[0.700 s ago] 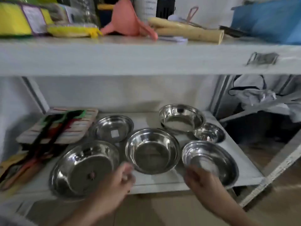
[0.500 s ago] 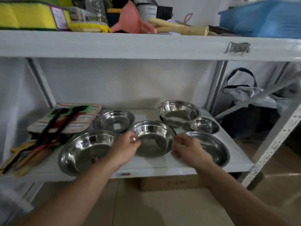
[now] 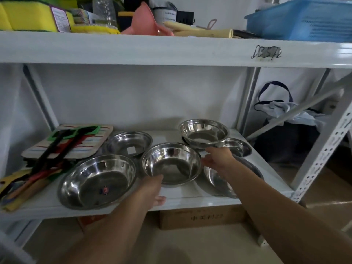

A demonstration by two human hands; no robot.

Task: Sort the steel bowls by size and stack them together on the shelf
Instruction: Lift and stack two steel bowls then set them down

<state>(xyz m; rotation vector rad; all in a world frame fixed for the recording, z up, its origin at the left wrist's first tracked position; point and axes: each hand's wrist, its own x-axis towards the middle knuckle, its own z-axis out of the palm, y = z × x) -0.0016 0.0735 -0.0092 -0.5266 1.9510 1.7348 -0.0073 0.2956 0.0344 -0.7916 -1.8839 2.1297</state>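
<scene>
Several steel bowls sit on the white lower shelf [image 3: 192, 197]. A large shallow bowl [image 3: 95, 181] is at the front left, and a medium bowl [image 3: 128, 142] lies behind it. The centre bowl [image 3: 171, 164] has my left hand [image 3: 150, 189] gripping its near rim, thumb on top and fingers beneath. My right hand [image 3: 219, 157] hovers by that bowl's right rim with its fingers apart, holding nothing. A deep bowl [image 3: 203, 131] stands at the back right, with a small bowl [image 3: 238, 147] beside it. My right forearm partly hides the front-right bowl [image 3: 217, 180].
A striped board with coloured utensils [image 3: 62, 143] fills the shelf's left end. The upper shelf [image 3: 171, 50] overhangs close above and carries sponges, a pink funnel [image 3: 146, 23] and a blue basket [image 3: 304, 20]. A slanted steel brace and upright post [image 3: 323, 151] stand at the right. A cardboard box [image 3: 203, 216] sits below.
My left hand slid from the centre bowl's left rim to its near rim and took hold. My right hand left the right rim and opened. The view moved closer.
</scene>
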